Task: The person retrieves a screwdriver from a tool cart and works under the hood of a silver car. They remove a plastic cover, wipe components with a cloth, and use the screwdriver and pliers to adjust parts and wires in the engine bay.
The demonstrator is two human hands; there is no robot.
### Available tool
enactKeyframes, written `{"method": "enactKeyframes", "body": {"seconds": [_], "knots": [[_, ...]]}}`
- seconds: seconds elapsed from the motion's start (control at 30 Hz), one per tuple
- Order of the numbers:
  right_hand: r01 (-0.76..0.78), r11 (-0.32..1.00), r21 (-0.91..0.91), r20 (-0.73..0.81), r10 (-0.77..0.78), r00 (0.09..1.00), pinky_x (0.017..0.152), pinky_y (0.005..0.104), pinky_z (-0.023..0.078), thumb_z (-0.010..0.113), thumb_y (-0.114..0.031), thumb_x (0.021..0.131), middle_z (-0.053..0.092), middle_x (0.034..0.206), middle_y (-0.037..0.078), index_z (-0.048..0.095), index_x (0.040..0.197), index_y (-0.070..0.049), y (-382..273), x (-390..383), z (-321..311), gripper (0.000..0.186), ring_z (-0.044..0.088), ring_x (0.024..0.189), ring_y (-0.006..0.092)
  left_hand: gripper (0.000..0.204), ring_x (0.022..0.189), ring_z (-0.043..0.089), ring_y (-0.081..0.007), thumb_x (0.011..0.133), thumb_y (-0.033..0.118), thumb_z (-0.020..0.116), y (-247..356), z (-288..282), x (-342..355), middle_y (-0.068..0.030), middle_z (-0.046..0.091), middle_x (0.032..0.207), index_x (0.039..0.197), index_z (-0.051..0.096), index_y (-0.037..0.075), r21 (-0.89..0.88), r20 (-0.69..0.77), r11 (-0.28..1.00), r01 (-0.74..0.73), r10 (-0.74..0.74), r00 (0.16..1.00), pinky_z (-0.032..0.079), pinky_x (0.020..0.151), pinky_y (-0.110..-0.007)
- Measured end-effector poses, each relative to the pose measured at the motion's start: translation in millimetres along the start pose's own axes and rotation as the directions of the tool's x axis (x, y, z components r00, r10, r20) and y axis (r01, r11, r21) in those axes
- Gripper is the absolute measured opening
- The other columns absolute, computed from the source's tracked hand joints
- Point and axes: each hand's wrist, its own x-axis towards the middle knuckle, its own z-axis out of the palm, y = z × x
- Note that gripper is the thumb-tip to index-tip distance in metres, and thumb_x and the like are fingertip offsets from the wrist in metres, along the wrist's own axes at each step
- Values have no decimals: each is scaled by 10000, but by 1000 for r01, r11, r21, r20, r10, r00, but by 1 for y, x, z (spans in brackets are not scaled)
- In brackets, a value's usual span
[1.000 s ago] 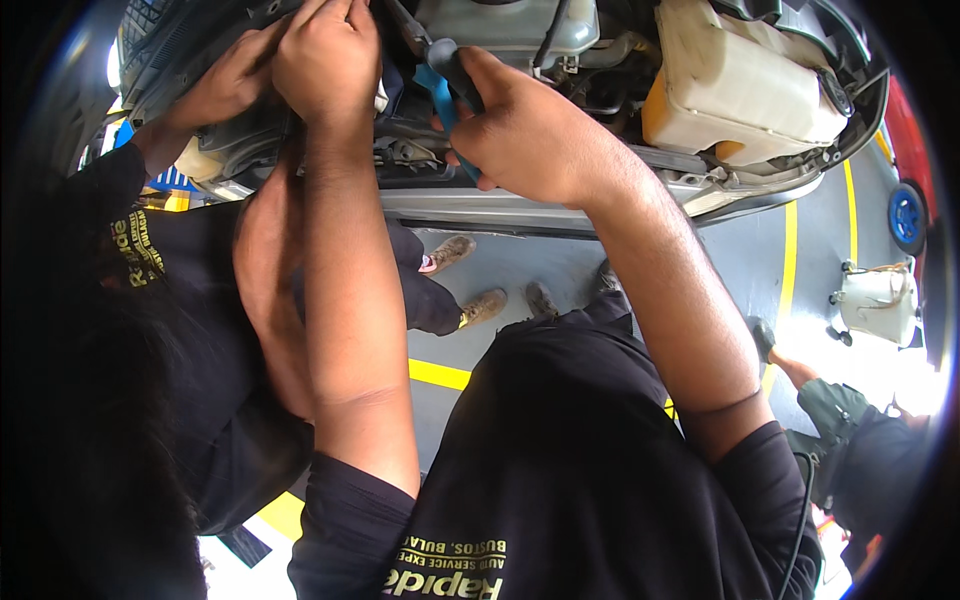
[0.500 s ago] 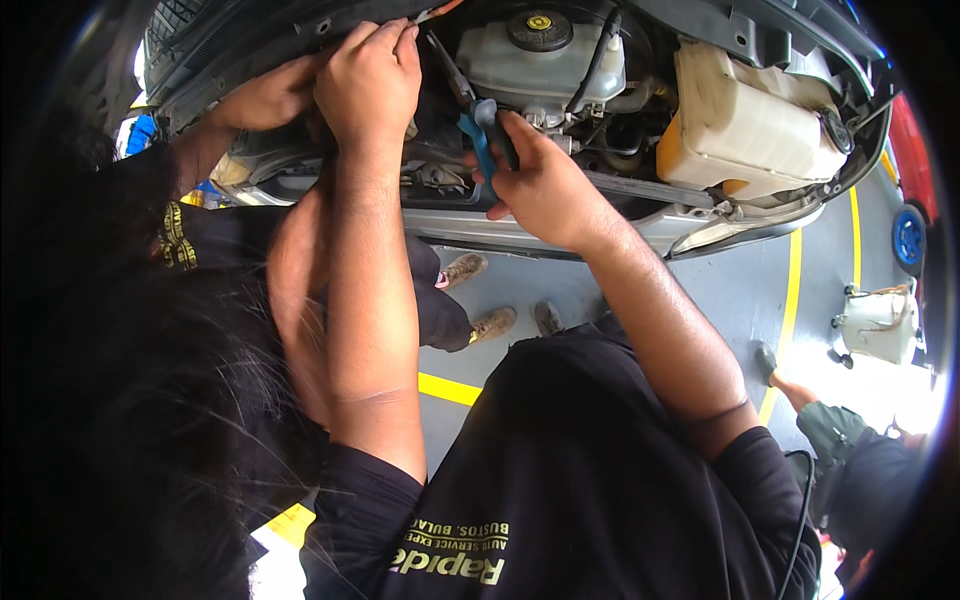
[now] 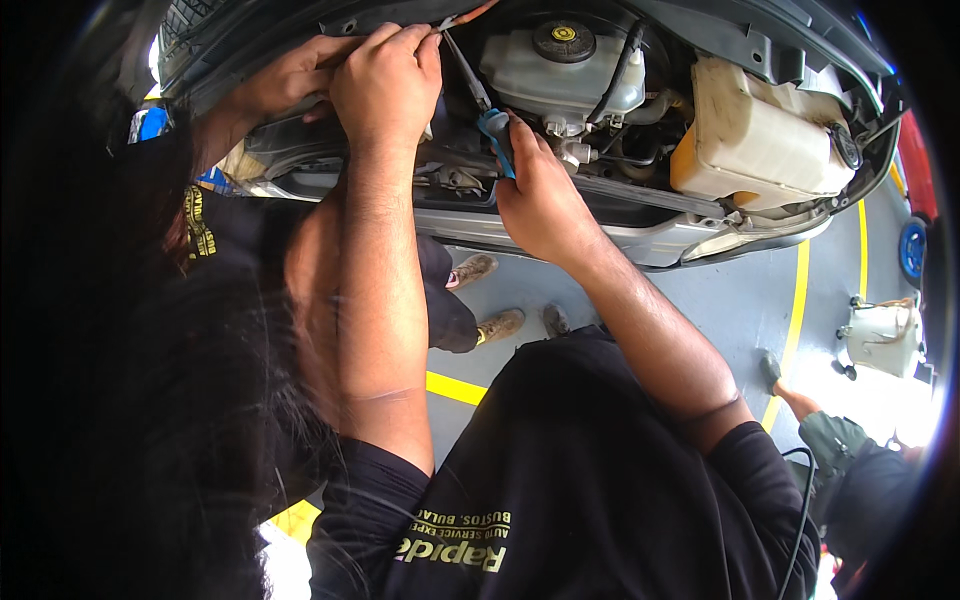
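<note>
My right hand (image 3: 545,195) is wrapped around the blue handles of a pair of long-nose pliers (image 3: 492,122). Their narrow jaws reach up and to the left, with the tips right by the fingertips of my left hand (image 3: 388,85). That hand is closed at the upper edge of the engine bay, pinching the pale end of a thin orange wire-like strip (image 3: 470,14). Whether the plier tips touch the strip is too small to tell. Beside my left hand is a co-worker's hand (image 3: 290,78); its fingertips are partly hidden.
Right of the pliers sits a translucent fluid reservoir (image 3: 560,75) with a black cap (image 3: 564,42). Farther right is a yellowed plastic tank (image 3: 765,140). The car's front edge (image 3: 640,235) runs below. A co-worker stands close at my left; another person (image 3: 870,490) is at lower right.
The plier handles have been squeezed together, and the jaw tips have come up to my left fingertips. The view has shifted slightly, moving the scene a little rightward.
</note>
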Motion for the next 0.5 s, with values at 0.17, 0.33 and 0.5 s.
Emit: {"method": "enactKeyframes", "body": {"seconds": [0.17, 0.33, 0.5], "knots": [[25, 999, -47, -42, -27, 999, 1102, 527, 487, 558, 35, 900, 504, 1390, 366, 242, 1616, 85, 1, 1, 7, 785, 549, 1309, 508, 155, 808, 760, -307, 924, 246, 750, -1, -2, -1, -47, 773, 925, 983, 826, 124, -41, 16, 999, 19, -18, 1000, 611, 719, -419], [21, 999, -28, -65, -23, 998, 1105, 530, 487, 569, 29, 905, 499, 1388, 370, 247, 1609, 97, -1, 0, 9, 778, 548, 1307, 515, 189, 837, 764, -314, 943, 244, 755, 0, -1, 0, -81, 783, 977, 1024, 829, 90, -74, 54, 996, 51, -47, 997, 604, 753, -395], [-8, 1000, -8, -83, 8, 997, 1120, 533, 473, 571, 9, 909, 498, 1405, 367, 294, 1585, 83, -7, 5, 10, 735, 536, 1326, 509, 177, 834, 765, -315, 927, 208, 768, 0, 0, 0, -92, 784, 962, 1029, 827, 75, -102, 39, 994, 40, -36, 999, 602, 757, -383]]}}
